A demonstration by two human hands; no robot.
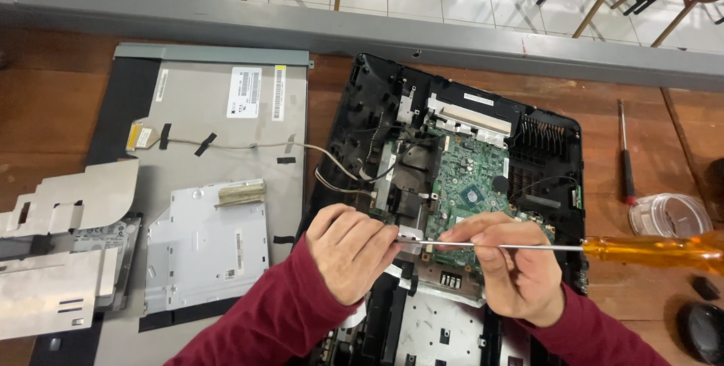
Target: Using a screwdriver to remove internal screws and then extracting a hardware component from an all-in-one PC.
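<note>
Screwdriver (573, 247), amber-handled with thin steel shaft, level, gripped by fingers of both hands.

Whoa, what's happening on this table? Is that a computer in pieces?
A person in dark red sleeves works over an opened black computer case lying on a wooden table, its green circuit board exposed. Both hands hold the metal shaft of an orange-handled screwdriver: the left hand pinches near the tip, the right hand grips further along. A flat grey display panel lies beside the case, joined by thin cables. A second, red-handled screwdriver lies untouched.
</note>
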